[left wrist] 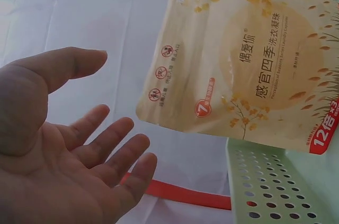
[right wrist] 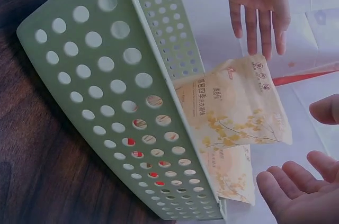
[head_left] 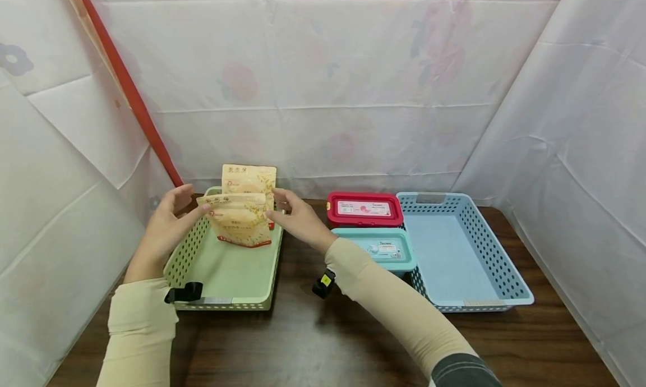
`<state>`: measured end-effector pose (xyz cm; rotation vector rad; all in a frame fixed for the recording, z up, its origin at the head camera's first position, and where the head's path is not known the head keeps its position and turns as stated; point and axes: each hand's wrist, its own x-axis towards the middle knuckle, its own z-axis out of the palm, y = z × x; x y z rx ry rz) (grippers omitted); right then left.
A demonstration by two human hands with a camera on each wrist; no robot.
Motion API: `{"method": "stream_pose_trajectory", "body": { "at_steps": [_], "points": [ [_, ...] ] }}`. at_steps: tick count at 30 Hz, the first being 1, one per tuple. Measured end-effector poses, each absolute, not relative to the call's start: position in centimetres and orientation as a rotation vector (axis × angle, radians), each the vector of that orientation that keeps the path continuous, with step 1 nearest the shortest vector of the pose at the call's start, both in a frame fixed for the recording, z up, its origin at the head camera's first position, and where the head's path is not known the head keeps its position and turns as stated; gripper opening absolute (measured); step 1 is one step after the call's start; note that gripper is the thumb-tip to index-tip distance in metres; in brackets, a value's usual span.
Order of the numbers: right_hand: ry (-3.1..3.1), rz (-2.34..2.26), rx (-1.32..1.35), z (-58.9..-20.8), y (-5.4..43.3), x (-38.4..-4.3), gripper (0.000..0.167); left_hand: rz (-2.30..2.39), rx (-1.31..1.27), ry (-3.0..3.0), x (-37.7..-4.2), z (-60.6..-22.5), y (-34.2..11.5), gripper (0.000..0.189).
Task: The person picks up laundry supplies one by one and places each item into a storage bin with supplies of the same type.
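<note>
Front laundry-capsule pouch (head_left: 241, 224), rear laundry-capsule pouch (head_left: 249, 177): both in green perforated basket (head_left: 234, 277); left hand (head_left: 164, 227), right hand (head_left: 303, 221): fingers loose, released; risk: front one slumping forward, should its base slide.

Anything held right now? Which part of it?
Nothing is held. The wrist views show a gap between the front pouch and the left grip, and likewise between it and the right grip.
</note>
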<state>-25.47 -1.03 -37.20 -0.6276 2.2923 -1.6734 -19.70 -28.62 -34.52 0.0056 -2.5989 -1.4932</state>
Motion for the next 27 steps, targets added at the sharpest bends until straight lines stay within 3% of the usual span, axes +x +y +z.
{"method": "stream_pose_trajectory", "body": {
  "at_steps": [27],
  "points": [
    [2.311, -1.678, -0.656, -36.5, 3.3, -25.3, 0.060, -1.415, -0.173, -2.560, -19.2, -33.6, -25.6, 0.068]
  ]
}}
